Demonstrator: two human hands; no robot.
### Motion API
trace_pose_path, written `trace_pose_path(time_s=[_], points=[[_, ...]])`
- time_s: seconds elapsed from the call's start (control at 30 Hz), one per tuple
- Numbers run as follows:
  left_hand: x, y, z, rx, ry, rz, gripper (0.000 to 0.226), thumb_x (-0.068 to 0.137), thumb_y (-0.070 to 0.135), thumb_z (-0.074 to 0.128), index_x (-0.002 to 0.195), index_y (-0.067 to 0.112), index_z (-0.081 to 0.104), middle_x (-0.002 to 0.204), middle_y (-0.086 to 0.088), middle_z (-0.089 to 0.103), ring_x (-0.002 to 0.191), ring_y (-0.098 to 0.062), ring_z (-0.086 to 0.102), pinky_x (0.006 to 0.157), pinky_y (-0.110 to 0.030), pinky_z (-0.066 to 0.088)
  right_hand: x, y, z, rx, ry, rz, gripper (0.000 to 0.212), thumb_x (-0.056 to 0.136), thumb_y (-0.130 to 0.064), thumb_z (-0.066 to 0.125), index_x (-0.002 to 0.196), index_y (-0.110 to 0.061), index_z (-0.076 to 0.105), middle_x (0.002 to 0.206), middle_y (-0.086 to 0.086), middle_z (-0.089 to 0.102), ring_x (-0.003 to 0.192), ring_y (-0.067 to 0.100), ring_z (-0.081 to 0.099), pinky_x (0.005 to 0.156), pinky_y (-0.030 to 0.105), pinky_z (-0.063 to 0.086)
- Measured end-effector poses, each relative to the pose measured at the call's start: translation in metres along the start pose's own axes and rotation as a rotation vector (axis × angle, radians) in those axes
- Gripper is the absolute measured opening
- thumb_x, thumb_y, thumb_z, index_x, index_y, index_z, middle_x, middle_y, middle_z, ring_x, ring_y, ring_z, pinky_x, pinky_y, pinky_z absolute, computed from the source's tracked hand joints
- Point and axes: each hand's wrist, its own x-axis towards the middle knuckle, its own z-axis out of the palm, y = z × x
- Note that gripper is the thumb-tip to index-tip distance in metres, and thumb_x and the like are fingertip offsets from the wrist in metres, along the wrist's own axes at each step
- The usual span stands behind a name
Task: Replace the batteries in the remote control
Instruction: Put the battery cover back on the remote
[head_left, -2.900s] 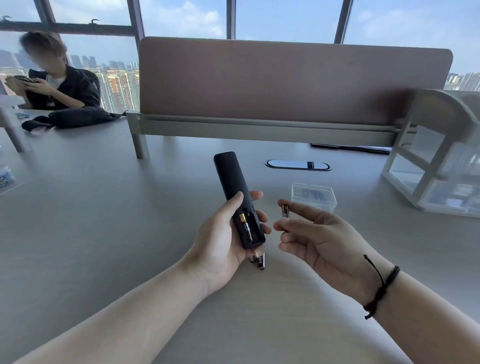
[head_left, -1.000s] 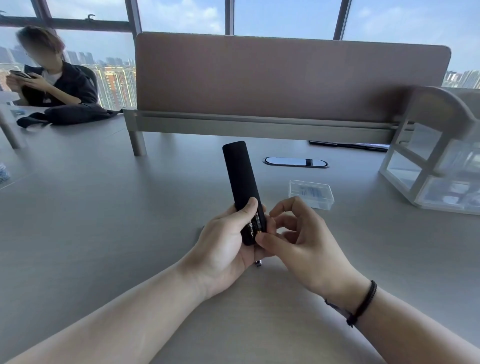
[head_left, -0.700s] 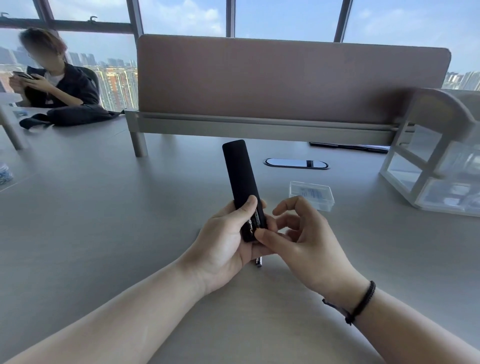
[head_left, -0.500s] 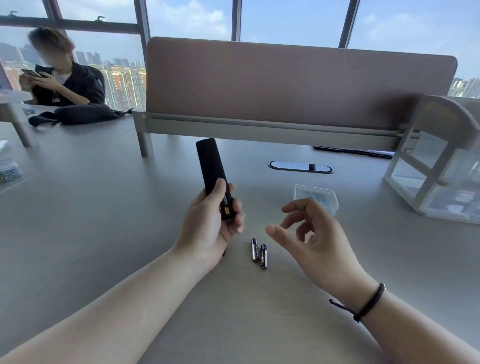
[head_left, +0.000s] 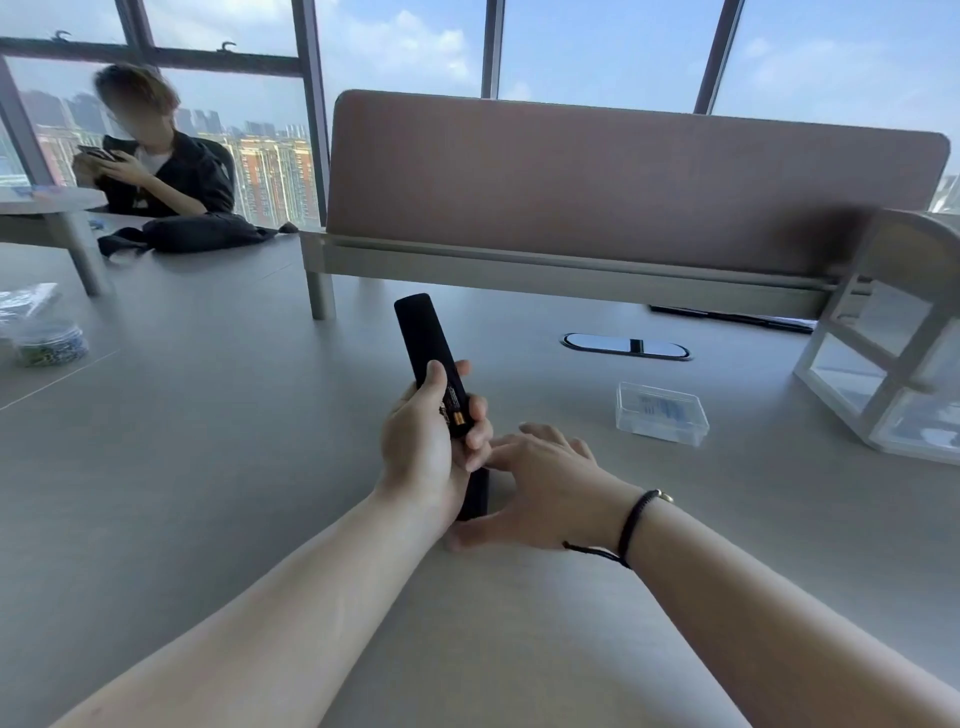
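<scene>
Remote control (head_left: 423, 343): frame centre, bay open, gripped by left hand (head_left: 421, 447).
Right hand (head_left: 540, 483): fingers spread on battery cover (head_left: 475, 493), flat on counter (head_left: 208, 467).
Handling: cover likely light, stiff, slick; pinch by its edges.

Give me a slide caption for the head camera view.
Left hand holds the open remote while right hand reaches for its black cover.

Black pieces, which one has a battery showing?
The long remote control in the left hand: a gold battery end shows in it. The short piece by the right hand shows none.
</scene>
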Motion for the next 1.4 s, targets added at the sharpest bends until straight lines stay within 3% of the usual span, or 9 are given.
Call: trace_pose_path(time_s=[0.1,0.2,0.27,0.37,0.43,0.53,0.67,0.97,1.4], points=[[-0.001,0.0,0.001,0.015,-0.031,-0.006,0.038,0.103,0.04,0.038,0.11,0.007,0.058,0.054,-0.006,0.051,0.035,-0.015,0.039,0.034,-0.018,0.023,0.008,-0.005,-0.001,0.011,0.048,-0.006,0.035,0.068,-0.062,0.074,0.068,-0.04,0.047,0.099,-0.018,0.057,0.124,0.02,0.04,0.105,0.038,0.03],[-0.003,0.001,0.002,0.04,-0.036,0.02,0.046,0.102,0.047,0.035,0.107,0.008,0.059,0.053,-0.007,0.051,0.034,-0.016,0.038,0.034,-0.019,0.023,0.011,-0.002,0.003,0.087,0.122,-0.018,0.031,0.059,-0.065,0.073,0.063,-0.044,0.05,0.095,-0.013,0.063,0.113,0.019,0.049,0.099,0.038,0.039],[-0.001,0.002,0.001,0.085,0.014,0.085,0.048,0.101,0.049,0.035,0.102,0.008,0.06,0.052,-0.007,0.052,0.034,-0.018,0.038,0.036,-0.02,0.022,0.008,0.003,0.004,0.058,0.2,-0.041,0.028,0.058,-0.07,0.066,0.075,-0.049,0.058,0.095,-0.013,0.063,0.112,0.018,0.051,0.093,0.037,0.042],[0.001,0.004,-0.002,0.112,0.078,0.118,0.05,0.101,0.051,0.034,0.1,0.009,0.062,0.054,-0.008,0.052,0.035,-0.019,0.039,0.039,-0.021,0.025,-0.008,0.01,-0.004,-0.031,0.37,-0.007,0.057,0.066,-0.07,0.066,0.112,-0.035,0.065,0.111,-0.013,0.062,0.116,0.013,0.047,0.093,0.033,0.042],[-0.001,0.004,-0.002,0.098,0.063,0.04,0.052,0.101,0.053,0.034,0.103,0.009,0.062,0.057,-0.008,0.052,0.037,-0.019,0.042,0.041,-0.021,0.031,-0.024,0.019,-0.011,-0.008,0.507,0.017,0.065,0.068,-0.069,0.069,0.121,-0.032,0.062,0.115,-0.015,0.06,0.116,0.01,0.047,0.091,0.029,0.042],[-0.008,-0.003,0.004,0.122,-0.091,-0.116,0.058,0.096,0.06,0.035,0.105,0.009,0.062,0.061,-0.009,0.056,0.045,-0.022,0.049,0.048,-0.027,0.036,-0.046,0.037,-0.013,0.078,0.653,0.024,0.069,0.067,-0.068,0.072,0.125,-0.032,0.062,0.113,-0.017,0.058,0.113,0.006,0.046,0.087,0.022,0.039],[-0.02,-0.015,0.01,0.237,-0.341,-0.251,0.066,0.082,0.07,0.045,0.107,0.012,0.068,0.083,-0.007,0.065,0.072,-0.024,0.063,0.061,-0.036,0.044,-0.06,0.044,-0.006,0.09,0.668,-0.061,0.072,0.064,-0.07,0.071,0.126,-0.036,0.062,0.118,-0.017,0.053,0.115,0.003,0.044,0.092,0.018,0.035],[-0.033,-0.016,0.015,0.339,-0.501,-0.257,0.045,0.085,0.035,0.067,0.116,0.004,0.055,0.075,-0.011,0.062,0.068,-0.027,0.062,0.065,-0.039,0.049,-0.057,0.043,0.002,-0.008,0.734,-0.204,0.065,0.067,-0.068,0.067,0.119,-0.03,0.066,0.129,-0.006,0.055,0.117,0.018,0.051,0.094,0.038,0.049],[-0.033,-0.014,0.016,0.211,-0.536,-0.278,0.021,0.085,0.009,0.06,0.105,0.001,0.056,0.079,-0.019,0.063,0.07,-0.032,0.065,0.062,-0.033,0.055,-0.052,0.052,0.001,-0.054,0.808,-0.212,0.07,0.067,-0.062,0.072,0.128,-0.029,0.066,0.135,0.001,0.058,0.122,0.024,0.053,0.096,0.043,0.048]])
